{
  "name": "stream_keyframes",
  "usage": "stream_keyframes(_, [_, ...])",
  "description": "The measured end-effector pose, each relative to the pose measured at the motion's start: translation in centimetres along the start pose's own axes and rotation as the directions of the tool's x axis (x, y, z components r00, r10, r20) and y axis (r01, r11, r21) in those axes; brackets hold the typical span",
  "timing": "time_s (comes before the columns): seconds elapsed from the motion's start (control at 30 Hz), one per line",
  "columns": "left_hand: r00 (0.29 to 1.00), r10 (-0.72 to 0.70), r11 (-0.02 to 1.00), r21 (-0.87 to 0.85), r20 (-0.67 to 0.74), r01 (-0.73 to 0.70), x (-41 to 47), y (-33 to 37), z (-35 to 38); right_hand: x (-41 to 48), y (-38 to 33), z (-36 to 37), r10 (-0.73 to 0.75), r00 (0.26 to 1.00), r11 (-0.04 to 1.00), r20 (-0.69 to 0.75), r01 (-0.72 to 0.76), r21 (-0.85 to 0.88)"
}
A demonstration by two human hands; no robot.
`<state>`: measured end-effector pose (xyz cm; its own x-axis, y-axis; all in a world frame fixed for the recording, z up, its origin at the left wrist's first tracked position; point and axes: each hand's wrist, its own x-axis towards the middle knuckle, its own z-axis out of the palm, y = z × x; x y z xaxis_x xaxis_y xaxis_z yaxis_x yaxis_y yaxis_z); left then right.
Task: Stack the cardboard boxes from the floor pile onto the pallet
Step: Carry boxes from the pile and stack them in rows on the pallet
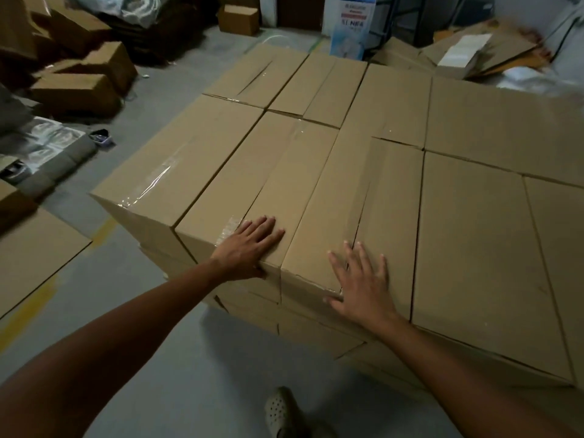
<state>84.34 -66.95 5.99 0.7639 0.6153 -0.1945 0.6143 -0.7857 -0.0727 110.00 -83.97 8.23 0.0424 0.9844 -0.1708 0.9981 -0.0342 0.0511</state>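
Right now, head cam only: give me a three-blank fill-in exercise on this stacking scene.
Neither the left hand nor the right hand grips; both rest ___ on the stacked boxes.
The loose box pile lies to the person's ___.
The upright carton behind the stack is white and ___.
Missing: flat; left; blue.

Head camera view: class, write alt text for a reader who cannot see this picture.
A person's left hand and right hand rest flat on the near top edge of a tight stack of taped brown cardboard boxes. More loose brown boxes lie piled on the grey concrete floor at far left.
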Motion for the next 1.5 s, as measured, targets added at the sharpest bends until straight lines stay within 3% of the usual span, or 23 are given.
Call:
stream_keyframes(0.13, [1.000,-0.008,1.000,0.022,0.008,0.008,-0.9,0.7,-0.7,0.1,-0.8,-0.7,0.032,0.999,0.999,0.032,-0.032,-0.004])
stream_keyframes(0.3, [0.999,-0.043,0.999,0.004,0.010,0.043,-4.2,-1.2,-0.5,1.9,-5.0,-1.5,-0.005,0.999,0.997,-0.035,0.008,0.073])
stream_keyframes(0.6, [0.981,-0.194,0.981,0.003,-0.006,0.194,-9.7,-17.1,1.0,10.6,-16.2,-4.0,-0.124,0.992,0.991,-0.003,0.124,0.057])
stream_keyframes(0.83, [0.998,-0.059,0.996,0.062,0.010,0.058,-7.6,-26.7,3.1,17.1,-23.3,-4.2,-0.102,0.994,0.995,0.040,0.102,0.009])
stream_keyframes(1.1, [0.984,0.065,0.998,-0.007,-0.166,-0.067,-6.3,-27.1,5.5,17.4,-23.4,-3.5,-0.063,0.997,0.998,0.036,0.062,0.028])
stream_keyframes(1.2, [0.989,0.068,0.998,0.000,-0.132,-0.069,-6.2,-27.2,5.3,17.6,-23.4,-3.1,-0.036,0.999,0.996,-0.010,0.037,0.077])
stream_keyframes(1.3, [0.988,0.117,0.991,-0.058,-0.099,-0.123,-6.9,-27.3,3.9,18.0,-24.2,-3.9,0.011,0.999,0.994,0.038,-0.015,0.111])
stream_keyframes(1.4, [0.991,0.030,0.982,-0.181,-0.128,-0.053,-7.4,-28.4,2.4,19.3,-26.2,-5.0,0.055,0.997,0.983,-0.047,-0.046,0.178])
stream_keyframes(1.5, [0.931,-0.297,0.895,-0.401,-0.210,0.195,-7.1,-31.6,1.6,20.8,-28.1,-5.7,0.106,0.993,0.969,-0.057,-0.091,0.229])
